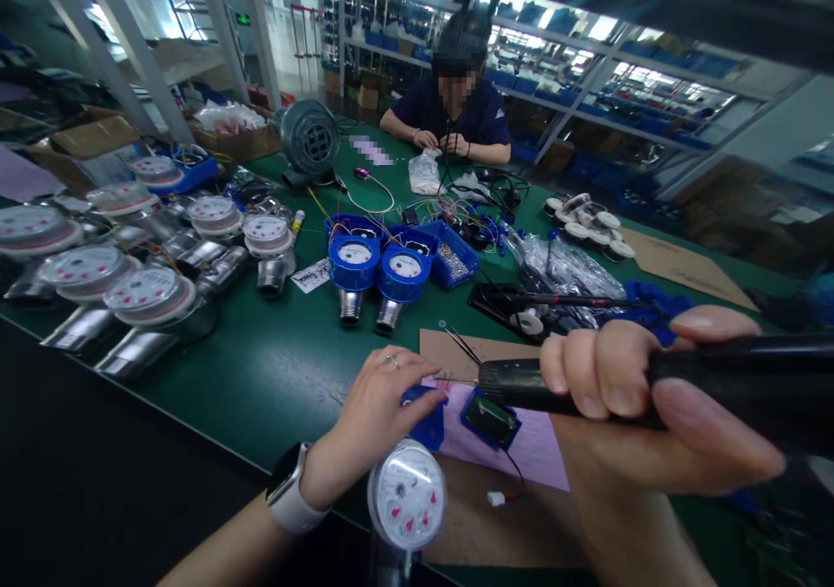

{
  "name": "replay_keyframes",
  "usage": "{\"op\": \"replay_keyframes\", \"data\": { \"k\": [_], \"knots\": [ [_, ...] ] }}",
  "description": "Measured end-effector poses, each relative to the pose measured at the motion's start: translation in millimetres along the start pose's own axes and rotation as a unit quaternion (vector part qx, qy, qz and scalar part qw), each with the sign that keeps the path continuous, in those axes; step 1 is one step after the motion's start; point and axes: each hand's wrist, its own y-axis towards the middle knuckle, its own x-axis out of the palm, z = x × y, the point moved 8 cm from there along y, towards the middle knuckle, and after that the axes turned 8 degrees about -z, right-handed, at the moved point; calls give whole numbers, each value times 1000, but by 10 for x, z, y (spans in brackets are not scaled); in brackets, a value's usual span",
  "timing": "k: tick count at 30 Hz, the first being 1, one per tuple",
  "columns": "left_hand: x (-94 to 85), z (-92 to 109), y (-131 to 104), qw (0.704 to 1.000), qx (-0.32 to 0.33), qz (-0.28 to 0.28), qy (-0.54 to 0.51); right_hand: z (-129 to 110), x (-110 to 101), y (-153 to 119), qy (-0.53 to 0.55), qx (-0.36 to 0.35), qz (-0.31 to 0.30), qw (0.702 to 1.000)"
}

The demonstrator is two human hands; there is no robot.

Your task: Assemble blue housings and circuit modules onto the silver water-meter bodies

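My right hand (pixel 618 387) is wrapped around a black power screwdriver (pixel 521 383), held level across the bench. Its thin bit points left toward my left hand (pixel 391 396). The fingers and thumb of that hand curve around the edge of a blue plastic housing (pixel 426 426), and the bit's tip lies close to them. Just below stands a round water meter (pixel 408 496) with a white dial and red pointers. To the right of the housing, a small green circuit board in a blue frame (pixel 492 420) lies on pink paper, its wire ending in a white connector (pixel 496 498).
Tweezers (pixel 461 344) lie on cardboard beyond my hands. Two blue-cased meters (pixel 353 264) stand mid-bench beside a blue bin of screws (pixel 454 261). Several bare meters (pixel 149 296) crowd the left. Plastic bags (pixel 566 270) lie right. A co-worker (pixel 456 105) sits opposite.
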Motion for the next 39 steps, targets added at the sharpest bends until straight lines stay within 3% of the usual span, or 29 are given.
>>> {"op": "replay_keyframes", "data": {
  "k": [5, 14, 19, 22, 26, 39],
  "knots": [
    [-169, 36, -117, 997, 34, 68, 6, -53, 197, -10, 18, 4, -26, 999],
    [-296, 16, -206, 992, 42, 78, 92, 91, 480, -20, 38, 14, -130, 991],
    [-405, 14, -489, 991, -3, 104, 86, 303, 542, -73, 38, 51, -135, 989],
    [-290, 73, -732, 996, 0, 65, 60, 455, 560, -141, 34, 91, -155, 983],
    [-26, 164, -931, 994, 23, -9, 104, 587, 559, -204, 6, 109, -172, 979],
    [41, 179, -977, 995, 31, 14, 96, 732, 664, -168, -64, 114, -186, 974]
  ]
}}
